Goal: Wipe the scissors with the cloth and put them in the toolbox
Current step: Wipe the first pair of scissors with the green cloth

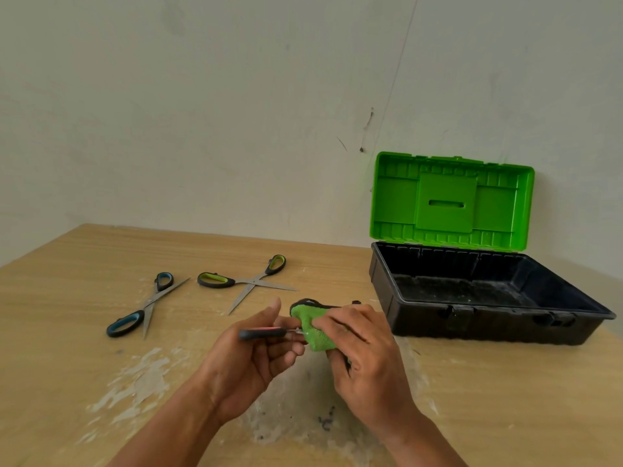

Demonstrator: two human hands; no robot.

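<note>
a pale wall [202, 112] fills the upper half of the view, with a wooden table [84, 264] meeting it below; the table's surface is worn and flaked white in patches near the person. on the right of the table stands the toolbox [472, 318], its black base facing up and its green lid [451, 200] raised upright against the wall.

on the left of the table lie two pairs of scissors, both spread open: the green-handled scissors [251, 281] nearer the middle, and the blue-handled scissors [145, 305] further left, the two well apart from the toolbox.

in front, above the table, the left hand [249, 358] is closed around the dark, red-trimmed handle of a third pair, the held scissors [263, 333], which point toward the right. the right hand [367, 352] is clenched around a green cloth [313, 328] with a black edge, bunched over the blades, so that only a short stretch of metal shows between handle and cloth. the blades themselves are hidden inside the cloth. both hands hang just left of the toolbox's front corner.
</note>
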